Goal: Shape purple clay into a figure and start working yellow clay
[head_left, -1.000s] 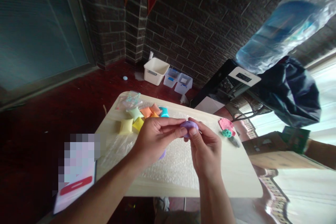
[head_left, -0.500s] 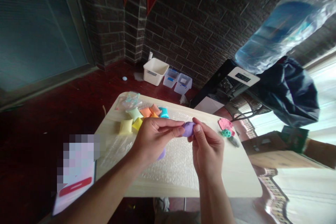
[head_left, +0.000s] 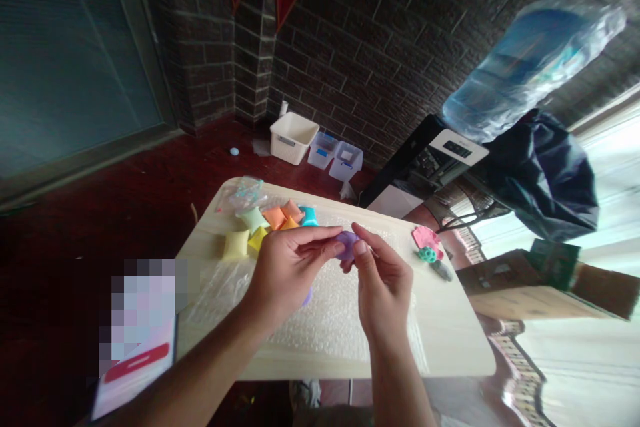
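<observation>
A small lump of purple modelling clay is pinched between both hands above the table. My left hand grips its left side with thumb and fingertips. On the other side, the thumb and fingers of my right hand press on it. Behind my left hand, part of another purple clay piece shows on the bubble wrap. Colourful clay packets lie beyond the left hand, among them a pale yellow packet, an orange packet and a blue packet.
On the right of the wooden table lie a pink piece and a green piece. A crumpled clear bag sits at the far left corner. Storage bins and a water dispenser stand beyond; a cardboard box is at right.
Both hands have shifted slightly left with the purple clay. The right fingers have changed position on it, and the lump is more covered by fingers. The view has moved a little.
</observation>
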`<control>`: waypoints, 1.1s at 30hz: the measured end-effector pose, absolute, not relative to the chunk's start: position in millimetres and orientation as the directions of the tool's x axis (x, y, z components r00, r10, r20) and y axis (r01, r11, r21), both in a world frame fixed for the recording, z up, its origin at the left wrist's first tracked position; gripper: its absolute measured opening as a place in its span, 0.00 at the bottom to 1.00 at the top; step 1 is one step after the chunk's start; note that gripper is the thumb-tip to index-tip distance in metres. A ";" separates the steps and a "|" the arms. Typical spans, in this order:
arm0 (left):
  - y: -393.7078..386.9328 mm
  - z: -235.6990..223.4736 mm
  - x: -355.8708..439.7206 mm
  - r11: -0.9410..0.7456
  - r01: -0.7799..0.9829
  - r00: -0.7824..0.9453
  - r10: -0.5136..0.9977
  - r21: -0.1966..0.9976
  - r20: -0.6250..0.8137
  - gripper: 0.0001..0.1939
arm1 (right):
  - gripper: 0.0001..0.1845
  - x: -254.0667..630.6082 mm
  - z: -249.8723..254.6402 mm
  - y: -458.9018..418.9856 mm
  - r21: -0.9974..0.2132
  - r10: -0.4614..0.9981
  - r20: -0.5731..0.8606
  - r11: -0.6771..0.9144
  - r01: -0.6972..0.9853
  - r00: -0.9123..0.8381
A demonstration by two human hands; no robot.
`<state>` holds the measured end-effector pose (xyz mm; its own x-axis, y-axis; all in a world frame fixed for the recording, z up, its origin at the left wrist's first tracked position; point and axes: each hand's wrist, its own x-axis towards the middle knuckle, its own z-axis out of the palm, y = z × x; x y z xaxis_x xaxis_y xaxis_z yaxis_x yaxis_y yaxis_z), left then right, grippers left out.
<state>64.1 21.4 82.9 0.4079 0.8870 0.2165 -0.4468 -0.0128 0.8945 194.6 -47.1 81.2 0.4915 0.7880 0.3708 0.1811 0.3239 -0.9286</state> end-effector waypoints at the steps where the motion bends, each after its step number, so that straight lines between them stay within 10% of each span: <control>1: 21.4 81.8 63.6 -0.065 -0.413 0.393 0.887 0.908 0.242 0.10 | 0.12 194.2 82.3 -47.5 -0.920 0.793 0.392 0.322 0.225 0.467; 17: 20.8 60.6 70.1 -0.249 -0.199 0.365 0.879 0.948 0.308 0.23 | 0.17 195.4 75.7 -46.4 -0.747 0.816 0.495 0.225 0.625 0.298; 33: 27.9 65.4 62.6 -0.104 -0.266 0.444 0.869 0.958 0.217 0.20 | 0.14 196.7 65.8 -36.3 -0.954 0.837 0.300 0.273 0.126 0.458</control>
